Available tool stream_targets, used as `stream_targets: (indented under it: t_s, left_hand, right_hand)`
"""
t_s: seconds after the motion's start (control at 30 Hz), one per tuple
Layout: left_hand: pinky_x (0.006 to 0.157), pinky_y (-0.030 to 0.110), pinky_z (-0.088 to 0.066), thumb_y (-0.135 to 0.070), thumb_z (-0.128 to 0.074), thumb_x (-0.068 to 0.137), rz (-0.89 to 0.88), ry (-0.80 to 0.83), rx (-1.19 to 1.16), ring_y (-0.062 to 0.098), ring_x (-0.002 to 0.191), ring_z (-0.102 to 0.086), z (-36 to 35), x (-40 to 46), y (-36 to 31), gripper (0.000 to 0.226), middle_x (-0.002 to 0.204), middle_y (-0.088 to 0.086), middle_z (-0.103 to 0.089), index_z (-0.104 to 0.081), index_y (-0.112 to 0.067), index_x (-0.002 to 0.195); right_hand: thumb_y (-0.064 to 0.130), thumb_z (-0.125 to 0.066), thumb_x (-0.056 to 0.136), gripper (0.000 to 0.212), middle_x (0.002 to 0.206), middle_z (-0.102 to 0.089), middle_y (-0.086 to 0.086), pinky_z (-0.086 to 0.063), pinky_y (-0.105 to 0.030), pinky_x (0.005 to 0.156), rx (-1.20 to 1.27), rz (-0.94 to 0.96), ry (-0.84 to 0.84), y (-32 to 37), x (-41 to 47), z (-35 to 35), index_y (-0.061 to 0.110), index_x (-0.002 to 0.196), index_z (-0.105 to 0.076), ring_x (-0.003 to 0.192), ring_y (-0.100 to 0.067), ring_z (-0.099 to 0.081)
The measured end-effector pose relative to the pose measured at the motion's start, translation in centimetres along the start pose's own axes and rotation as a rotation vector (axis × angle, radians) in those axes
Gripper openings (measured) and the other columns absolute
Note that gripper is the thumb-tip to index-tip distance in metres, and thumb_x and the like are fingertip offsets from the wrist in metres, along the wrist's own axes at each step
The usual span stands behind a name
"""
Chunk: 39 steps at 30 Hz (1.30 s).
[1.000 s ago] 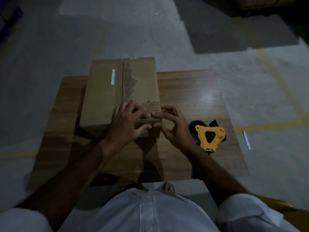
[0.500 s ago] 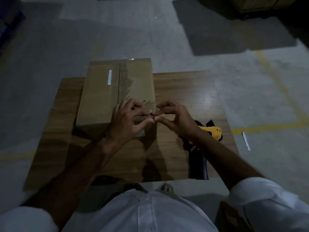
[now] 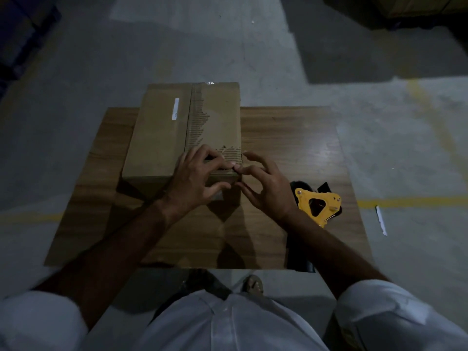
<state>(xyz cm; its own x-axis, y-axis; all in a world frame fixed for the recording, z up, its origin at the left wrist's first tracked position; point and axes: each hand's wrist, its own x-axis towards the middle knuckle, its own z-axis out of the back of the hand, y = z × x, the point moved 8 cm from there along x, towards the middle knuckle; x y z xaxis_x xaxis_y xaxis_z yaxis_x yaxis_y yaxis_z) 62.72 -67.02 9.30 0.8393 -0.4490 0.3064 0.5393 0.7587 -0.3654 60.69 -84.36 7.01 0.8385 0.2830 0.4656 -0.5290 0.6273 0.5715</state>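
- We see the cardboard box (image 3: 162, 138) in the middle of the frame, a little above centre. It lies flat on the wooden table (image 3: 291, 138), towards the table's left and far side.
- Our left hand (image 3: 195, 183) sits on the box's near right corner. Its fingers are curled over the top edge and its thumb presses the front face below, so it grasps that corner.
- Our right hand (image 3: 268, 191) is just to the right of the same corner, with its fingers bent and spread. Its forefinger tip meets the left hand's fingertips at the box's edge. We cannot tell whether it pinches anything there.
- Along the box's centre seam the outer paper is torn away and shows the ribbed layer (image 3: 200, 122). The tear runs down to the corner under our fingers.
- A narrow white label (image 3: 175, 108) lies on the left flap of the box.
- A yellow tape dispenser (image 3: 316, 201) rests on the table at centre right, near the right wrist but not touching it.
- On the concrete floor at the right edge, a white paper scrap (image 3: 381, 220) lies by a yellow painted line (image 3: 410, 202).
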Motion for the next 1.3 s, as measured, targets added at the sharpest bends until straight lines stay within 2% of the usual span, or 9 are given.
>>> stream_targets:
  t_s: [0.17, 0.37, 0.53, 0.77, 0.9, 1.03, 1.1, 1.2, 1.3]
  left_hand:
    - [0.09, 0.049, -0.052, -0.056, -0.076, 0.086, -0.035, -0.022, -0.179, 0.017, 0.109, -0.055, 0.5, 0.5, 0.7, 0.04, 0.115, -0.007, -0.06, -0.076, -0.026, 0.113]
    - [0.085, 0.044, -0.052, -0.045, -0.077, 0.092, -0.083, -0.181, -0.037, 0.027, 0.102, -0.06, -0.1, -0.6, 0.5, 0.034, 0.114, 0.002, -0.069, -0.078, -0.017, 0.112]
    - [0.086, 0.05, -0.053, -0.032, -0.087, 0.083, -0.134, -0.127, 0.095, 0.035, 0.104, -0.062, -0.5, -1.0, 0.0, 0.041, 0.122, 0.007, -0.069, -0.076, -0.015, 0.118]
    - [0.085, 0.042, -0.049, -0.046, -0.08, 0.086, -0.133, -0.058, -0.024, 0.026, 0.102, -0.057, 0.6, 0.5, 0.3, 0.039, 0.11, 0.005, -0.064, -0.074, -0.015, 0.108]
    - [0.085, 0.044, -0.05, -0.039, -0.086, 0.082, -0.134, -0.061, 0.024, 0.031, 0.102, -0.058, 0.1, 0.5, 0.2, 0.042, 0.111, 0.009, -0.066, -0.073, -0.01, 0.109]
    - [0.093, 0.048, -0.051, -0.033, -0.089, 0.079, -0.143, 0.006, -0.021, 0.028, 0.116, -0.058, 0.1, -0.4, 0.8, 0.052, 0.129, 0.004, -0.064, -0.069, -0.012, 0.122]
    - [0.095, 0.043, -0.048, -0.043, -0.082, 0.085, -0.157, -0.004, -0.081, 0.021, 0.12, -0.057, 1.0, -0.7, 1.7, 0.045, 0.132, -0.003, -0.063, -0.07, -0.019, 0.121]
    - [0.088, 0.04, -0.044, -0.053, -0.071, 0.091, -0.129, -0.077, -0.029, 0.02, 0.11, -0.058, 1.8, -0.4, 2.9, 0.034, 0.12, -0.005, -0.064, -0.073, -0.024, 0.11]
    - [0.083, 0.036, -0.044, -0.054, -0.075, 0.089, -0.102, -0.127, -0.038, 0.021, 0.101, -0.056, 1.3, -0.1, 3.2, 0.034, 0.11, -0.004, -0.064, -0.074, -0.024, 0.104]
  right_hand:
    - [0.048, -0.071, 0.093, 0.038, 0.152, -0.045, -0.009, -0.06, -0.04, 0.088, 0.035, -0.01, 0.102, 0.0, 2.2, 0.8, 0.022, 0.12, -0.075, 0.132, -0.019, -0.053]
    - [0.03, -0.077, 0.094, 0.029, 0.147, -0.051, -0.015, -0.058, -0.028, 0.091, 0.063, 0.029, 0.014, -0.3, 1.2, -0.7, 0.014, 0.118, -0.074, 0.124, -0.024, -0.062]
    - [0.021, -0.08, 0.092, 0.039, 0.153, -0.045, -0.014, -0.061, -0.035, 0.089, 0.097, 0.015, 0.067, -0.8, 0.4, -1.3, 0.018, 0.129, -0.068, 0.126, -0.024, -0.06]
    - [0.049, -0.076, 0.092, 0.037, 0.152, -0.048, -0.009, -0.06, -0.043, 0.09, 0.062, 0.086, 0.189, -0.7, 3.5, 0.6, 0.02, 0.115, -0.076, 0.131, -0.021, -0.057]
    - [0.036, -0.078, 0.093, 0.031, 0.152, -0.047, -0.011, -0.061, -0.039, 0.089, 0.01, 0.038, 0.098, -0.5, 2.3, -0.1, 0.014, 0.114, -0.074, 0.125, -0.024, -0.061]
    - [0.025, -0.083, 0.088, 0.037, 0.158, -0.04, -0.013, -0.056, -0.046, 0.102, -0.002, -0.08, 0.049, -0.2, 0.5, -1.4, 0.011, 0.12, -0.069, 0.14, -0.029, -0.048]
    - [0.033, -0.084, 0.086, 0.038, 0.158, -0.039, -0.011, -0.049, -0.041, 0.108, 0.014, -0.1, 0.02, -0.1, 1.1, -0.9, 0.015, 0.116, -0.07, 0.144, -0.025, -0.041]
    - [0.048, -0.076, 0.091, 0.032, 0.157, -0.041, -0.011, -0.044, -0.036, 0.107, -0.014, -0.062, 0.007, 0.7, 3.1, -0.8, 0.022, 0.109, -0.075, 0.144, -0.019, -0.038]
    - [0.042, -0.076, 0.092, 0.03, 0.155, -0.044, -0.013, -0.048, -0.042, 0.106, -0.018, -0.077, -0.005, 0.6, 2.9, -1.5, 0.02, 0.112, -0.076, 0.141, -0.016, -0.037]
